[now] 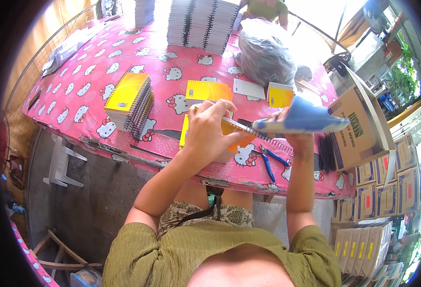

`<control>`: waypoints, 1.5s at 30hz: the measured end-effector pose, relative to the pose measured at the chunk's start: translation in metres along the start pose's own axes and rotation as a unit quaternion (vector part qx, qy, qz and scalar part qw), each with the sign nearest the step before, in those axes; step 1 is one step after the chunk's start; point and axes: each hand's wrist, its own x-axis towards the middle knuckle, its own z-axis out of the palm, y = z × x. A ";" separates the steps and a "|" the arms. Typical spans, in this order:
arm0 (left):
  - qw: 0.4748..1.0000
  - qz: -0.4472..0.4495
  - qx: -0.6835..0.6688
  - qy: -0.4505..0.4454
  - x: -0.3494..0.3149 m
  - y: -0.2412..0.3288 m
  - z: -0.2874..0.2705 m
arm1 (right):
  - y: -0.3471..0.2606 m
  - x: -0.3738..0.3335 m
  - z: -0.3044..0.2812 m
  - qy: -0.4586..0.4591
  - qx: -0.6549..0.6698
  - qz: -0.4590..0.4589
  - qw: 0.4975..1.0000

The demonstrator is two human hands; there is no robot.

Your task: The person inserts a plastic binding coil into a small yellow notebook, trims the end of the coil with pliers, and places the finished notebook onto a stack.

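My left hand (209, 125) grips a thin spiral notebook (239, 125), thumb below and fingers over its top. From the notebook's edge a black binding coil (272, 140) stretches right toward my right wrist. My right hand (287, 119) is closed around a blue and white object (311, 116), flat-edged with a pointed top, whose kind I cannot make out. It hides part of that hand. Beneath my hands lie yellow-covered notebooks (205, 90), partly covered by my left hand. Blue-handled pliers (270, 162) rest on the table just below the coil.
A stack of yellow spiral notebooks (130, 98) stands left on the pink patterned tablecloth (83, 88). Tall notebook stacks (198, 24) and a plastic-wrapped bundle (267, 50) are at the back. Black coils (325, 150) lie beside an open cardboard box (361, 126). Another person (265, 9) is beyond.
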 end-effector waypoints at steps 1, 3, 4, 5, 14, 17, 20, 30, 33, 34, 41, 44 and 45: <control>1.000 -0.009 -0.010 0.000 0.001 0.001 -0.001 | -0.002 0.001 0.002 -0.005 -0.047 0.021 0.999; 1.000 -0.013 -0.008 -0.016 0.001 -0.002 -0.003 | -0.007 0.002 0.009 0.008 -0.079 0.069 0.995; 1.000 -0.015 -0.007 -0.024 0.000 -0.005 -0.004 | -0.008 0.003 0.007 0.028 -0.063 0.095 0.993; 1.000 -0.009 -0.024 -0.011 0.000 -0.008 -0.003 | -0.011 0.009 0.005 0.043 -0.051 0.117 0.991; 0.982 -0.081 -0.137 0.100 -0.008 -0.029 -0.010 | -0.010 0.029 0.033 -0.015 0.025 0.150 0.988; 0.919 -0.162 -0.344 0.110 -0.022 -0.040 -0.008 | -0.011 0.053 0.046 -0.026 -0.359 0.095 0.928; 0.885 -0.170 -0.414 0.126 -0.031 -0.049 -0.009 | -0.012 0.047 0.051 -0.047 -0.115 0.115 0.986; 0.903 -0.157 -0.394 0.064 -0.017 -0.055 -0.011 | 0.068 -0.022 -0.019 0.085 -0.616 0.168 0.765; 0.941 -0.042 -0.309 0.129 0.000 -0.039 -0.023 | 0.070 -0.052 -0.025 0.039 -0.594 0.150 0.790; 0.944 0.013 -0.279 0.175 0.005 -0.031 -0.029 | 0.057 -0.061 -0.015 0.053 -0.615 0.108 0.779; 0.983 0.141 -0.109 0.044 -0.052 -0.025 -0.006 | 0.039 -0.144 0.040 0.076 -0.615 0.192 0.761; 0.987 -0.004 -0.131 0.091 -0.067 -0.012 0.006 | 0.028 -0.145 0.053 0.093 -0.521 0.184 0.828; 0.986 0.005 -0.136 0.094 -0.067 -0.012 0.006 | 0.016 -0.138 0.058 0.089 -0.456 0.189 0.865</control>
